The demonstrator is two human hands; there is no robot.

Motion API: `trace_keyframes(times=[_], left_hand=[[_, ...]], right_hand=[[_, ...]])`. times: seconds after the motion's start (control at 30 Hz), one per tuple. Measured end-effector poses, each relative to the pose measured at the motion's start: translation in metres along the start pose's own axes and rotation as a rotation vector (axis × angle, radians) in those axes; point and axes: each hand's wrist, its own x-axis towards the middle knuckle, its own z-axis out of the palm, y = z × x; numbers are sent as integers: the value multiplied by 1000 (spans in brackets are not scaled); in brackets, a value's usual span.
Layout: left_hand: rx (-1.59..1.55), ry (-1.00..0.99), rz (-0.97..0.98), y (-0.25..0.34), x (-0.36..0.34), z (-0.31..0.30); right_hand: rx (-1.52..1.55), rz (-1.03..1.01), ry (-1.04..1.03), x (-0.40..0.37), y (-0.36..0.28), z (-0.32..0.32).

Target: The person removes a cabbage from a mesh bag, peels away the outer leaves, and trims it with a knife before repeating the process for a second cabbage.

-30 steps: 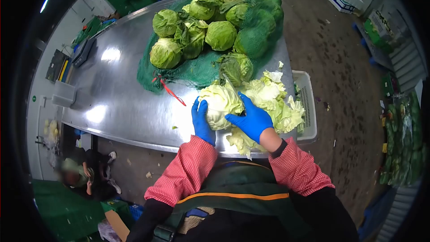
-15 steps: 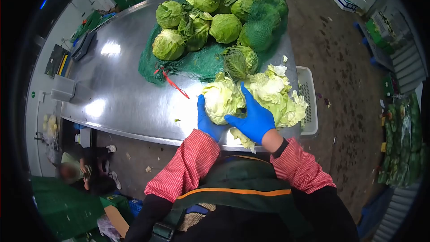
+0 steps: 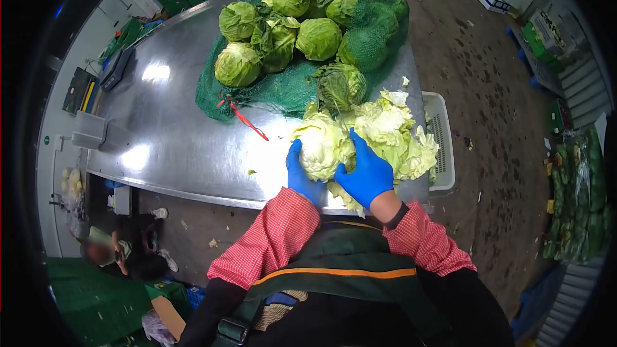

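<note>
A pale, peeled cabbage [image 3: 321, 146] is between my two blue-gloved hands near the front edge of the metal table. My left hand [image 3: 302, 177] cups its lower left side, some fingers hidden beneath it. On the lower right, my right hand [image 3: 368, 172] grips it with thumb and fingers. Loose cabbage leaves [image 3: 402, 144] lie in a heap just right of my right hand. Behind the held one sits a darker green cabbage [image 3: 340, 87]. Several more cabbages [image 3: 318, 38] rest on and inside a green mesh bag [image 3: 283, 90].
The metal table [image 3: 173, 141] stretches away to the left. A red tie [image 3: 247, 122] trails from the bag. A white plastic basket [image 3: 443, 141] stands beyond the right edge. At lower left a person [image 3: 128, 247] is seated low. Wrapped green vegetables [image 3: 578, 199] are stacked far right.
My right thumb has shifted a little lower on the cabbage, and the cabbage seems slightly turned. Both hands stay on it. The whole view has moved slightly.
</note>
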Motion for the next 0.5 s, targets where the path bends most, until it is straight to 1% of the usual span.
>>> trace_keyframes(times=[0.03, 0.1, 0.13, 0.17, 0.23, 0.27, 0.37, 0.4, 0.43, 0.5], left_hand=[[5, 4, -1, -1, 0, 0], [-18, -8, -33, 1, -7, 0], [-29, -11, -50, 1, -11, 1], [-30, -24, -59, 1, -11, 2], [-27, -54, -83, -2, -11, 4], [-1, -66, -81, -2, -11, 6], [63, -125, -90, 0, -8, 4], [73, -155, -103, 2, -4, -4], [62, -166, -121, 5, -6, -6], [42, -190, -158, 12, -9, -8]], right_hand=[[9, -22, 31, -1, 8, -2], [106, 218, -91, 9, 25, -18], [155, 206, -86, 13, 33, -22], [203, 146, -76, 10, 32, -22], [299, 29, -49, 3, 13, -30], [168, -46, 46, 1, 10, -24], [171, -121, 205, 3, 21, -17], [214, -65, 203, 7, 27, -23], [323, 34, 139, 15, 42, -26], [206, 103, 151, 29, 74, -20]])
